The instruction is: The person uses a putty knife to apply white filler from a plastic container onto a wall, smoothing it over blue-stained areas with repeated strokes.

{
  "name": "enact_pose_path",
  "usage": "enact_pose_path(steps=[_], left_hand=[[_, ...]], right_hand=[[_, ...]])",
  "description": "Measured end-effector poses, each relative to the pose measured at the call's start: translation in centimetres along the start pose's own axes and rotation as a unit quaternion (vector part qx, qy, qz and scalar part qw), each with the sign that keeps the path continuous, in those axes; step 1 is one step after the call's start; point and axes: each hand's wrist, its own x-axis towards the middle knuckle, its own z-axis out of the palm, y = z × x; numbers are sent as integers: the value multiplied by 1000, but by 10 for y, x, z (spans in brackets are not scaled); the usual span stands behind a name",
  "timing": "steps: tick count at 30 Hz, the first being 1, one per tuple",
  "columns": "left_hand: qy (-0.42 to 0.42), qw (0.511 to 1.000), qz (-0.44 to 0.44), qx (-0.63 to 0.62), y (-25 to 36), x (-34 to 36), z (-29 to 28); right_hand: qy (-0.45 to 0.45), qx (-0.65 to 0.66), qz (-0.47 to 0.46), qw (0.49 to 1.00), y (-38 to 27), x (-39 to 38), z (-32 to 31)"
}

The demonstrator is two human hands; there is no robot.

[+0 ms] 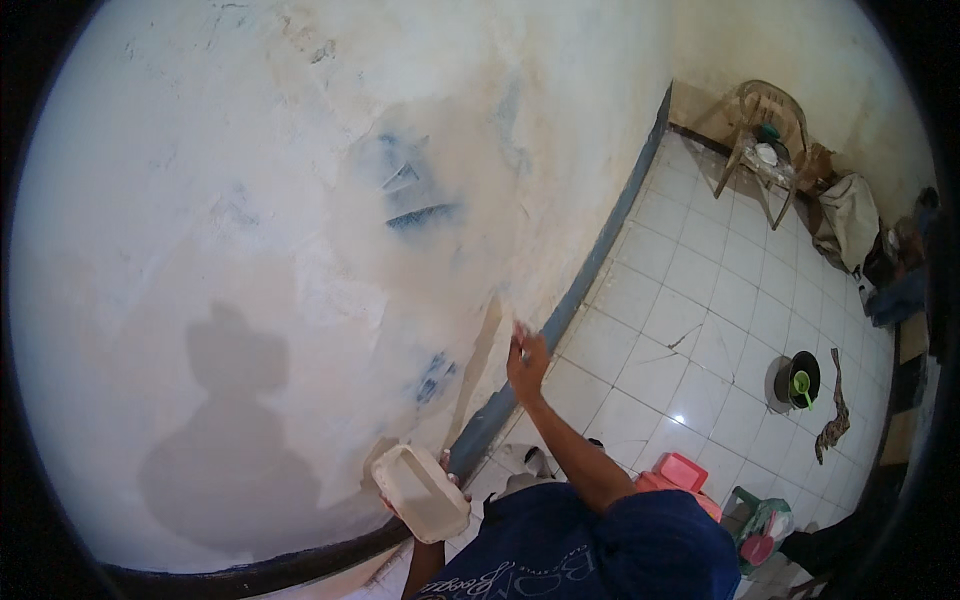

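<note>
The largest thing, a pale, patchy wall (300, 250), fills the space left of and beyond the right hand (527, 362); its bluish patches lie up and to the left of that hand. The tiled floor (660, 240) spreads out to the right of the same hand, where a plastic chair (775, 110) stands well apart and a dark bucket (811, 365) sits nearer. Next in size is the off-white container (445, 522), inside the left hand's grip, beside the wall's foot. The left hand (452, 478) clasps it, fingers pressed to its sides. The right hand is smeared by blur near the wall; I cannot tell whether its fingers are spread or pinching something, nor whether it touches the wall.

The container could tip or slip, I judge, since just 1 hand supports it and it looks slanted. The right knuckles could scrape the wall if that hand swings too close.
</note>
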Motion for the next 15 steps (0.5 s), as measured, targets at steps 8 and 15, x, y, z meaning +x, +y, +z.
enact_pose_path(steps=[8,15], left_hand=[[-8,1000,15,-4,5,-1,-19],[-4,1000,21,7,2,2,-7]], right_hand=[[-110,-24,-31,993,-48,-61,8],[-33,-14,264,964,15,-2,-6]])
